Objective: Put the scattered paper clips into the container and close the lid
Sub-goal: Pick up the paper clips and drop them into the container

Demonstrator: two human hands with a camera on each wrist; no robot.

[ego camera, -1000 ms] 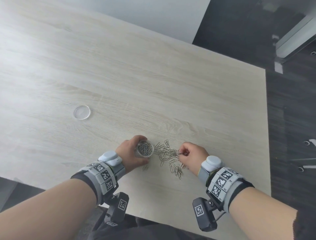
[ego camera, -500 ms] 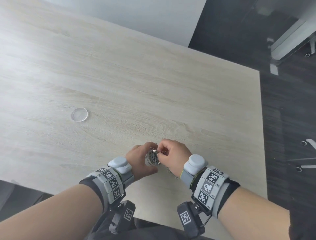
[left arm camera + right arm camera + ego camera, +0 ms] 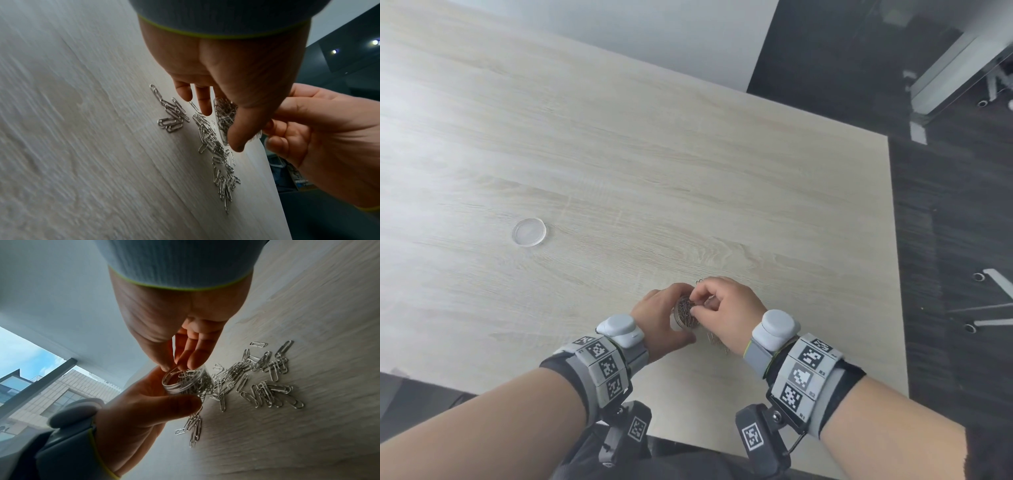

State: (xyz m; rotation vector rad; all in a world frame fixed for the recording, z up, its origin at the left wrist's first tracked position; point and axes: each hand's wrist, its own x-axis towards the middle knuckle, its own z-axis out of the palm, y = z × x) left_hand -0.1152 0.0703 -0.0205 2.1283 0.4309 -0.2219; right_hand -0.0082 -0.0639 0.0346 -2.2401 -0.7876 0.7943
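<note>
Partly done: left hand [image 3: 661, 317] grips the half-filled container [image 3: 185, 382], right hand [image 3: 726, 308] pinches clips over it; many paper clips [image 3: 265, 386] remain scattered at its 3 o'clock, and the lid [image 3: 529, 232] lies off at 10 o'clock

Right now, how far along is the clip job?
Partly done: the container, held by the left hand, already holds many clips. In hand: the right hand is at its mouth. Left: the scattered paper clips on the table, and the lid lying apart.
</note>
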